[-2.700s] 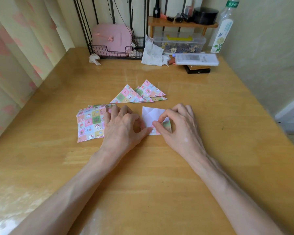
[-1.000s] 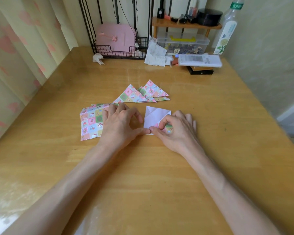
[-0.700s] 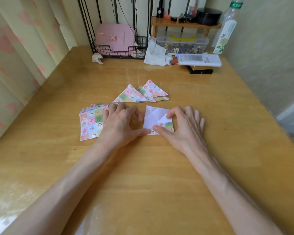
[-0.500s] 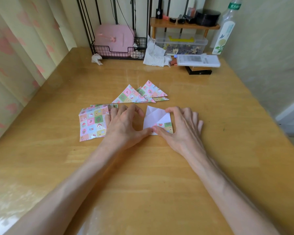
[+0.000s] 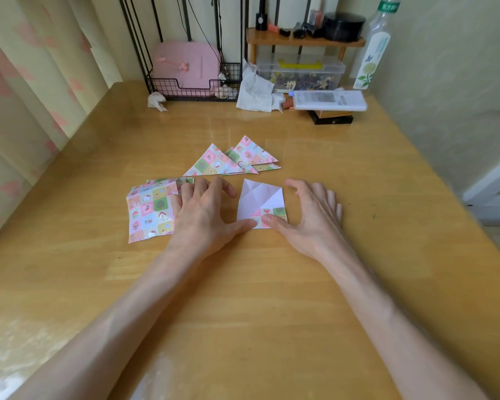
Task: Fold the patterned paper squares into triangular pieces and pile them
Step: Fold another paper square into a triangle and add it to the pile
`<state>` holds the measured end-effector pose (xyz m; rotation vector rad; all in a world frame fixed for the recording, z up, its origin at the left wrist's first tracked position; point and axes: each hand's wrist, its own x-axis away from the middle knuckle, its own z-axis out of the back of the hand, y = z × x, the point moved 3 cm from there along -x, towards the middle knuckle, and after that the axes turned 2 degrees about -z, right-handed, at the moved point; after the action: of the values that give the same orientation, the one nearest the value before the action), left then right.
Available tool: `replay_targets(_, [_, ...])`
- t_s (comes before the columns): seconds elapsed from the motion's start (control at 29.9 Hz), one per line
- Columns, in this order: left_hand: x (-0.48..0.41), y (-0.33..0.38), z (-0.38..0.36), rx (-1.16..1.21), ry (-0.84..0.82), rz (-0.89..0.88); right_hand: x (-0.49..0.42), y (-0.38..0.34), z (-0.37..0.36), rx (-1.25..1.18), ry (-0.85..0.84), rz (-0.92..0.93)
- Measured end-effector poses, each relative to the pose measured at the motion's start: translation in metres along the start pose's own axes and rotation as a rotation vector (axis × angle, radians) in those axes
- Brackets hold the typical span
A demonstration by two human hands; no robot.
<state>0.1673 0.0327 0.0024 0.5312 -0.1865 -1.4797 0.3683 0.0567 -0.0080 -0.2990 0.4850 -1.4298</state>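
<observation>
A paper square [image 5: 257,199] lies white side up on the wooden table [image 5: 243,298], creased, with its near right corner folded over to show the pattern. My left hand [image 5: 202,215] rests beside it, thumb tip pressing the near edge. My right hand [image 5: 309,217] presses the folded corner with its thumb, fingers spread and lifted off the sheet. A stack of unfolded patterned squares [image 5: 150,210] lies left of my left hand, partly under it. Several folded patterned triangles [image 5: 234,161] are piled just beyond the sheet.
Along the back edge stand a black wire basket [image 5: 194,88] with a pink case, crumpled tissues [image 5: 256,90], a clear storage box [image 5: 300,73] under a small wooden shelf, a white booklet [image 5: 329,100] on a dark box and a tall bottle [image 5: 374,44]. Curtains hang at left.
My right hand's fingers have lifted from the folded corner and spread to the right, leaving only the thumb on it. The left hand has stayed in place.
</observation>
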Motion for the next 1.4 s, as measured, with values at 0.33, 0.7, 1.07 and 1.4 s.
replay_targets(0.33, [-0.001, -0.001, 0.001, -0.001, -0.024, 0.005, -0.003, 0.007, 0.007, 0.001, -0.05, -0.042])
replay_targets(0.7, [-0.001, -0.002, 0.0, -0.004, -0.046, 0.008, -0.005, 0.009, 0.015, -0.088, -0.139, -0.104])
replay_targets(1.07, [0.003, 0.004, 0.0, 0.092, -0.055, -0.115, -0.003, 0.003, 0.021, -0.235, -0.038, 0.119])
replay_targets(1.4, [0.006, 0.011, 0.011, 0.291, 0.083, -0.249, -0.004, -0.002, 0.021, -0.514, -0.059, 0.057])
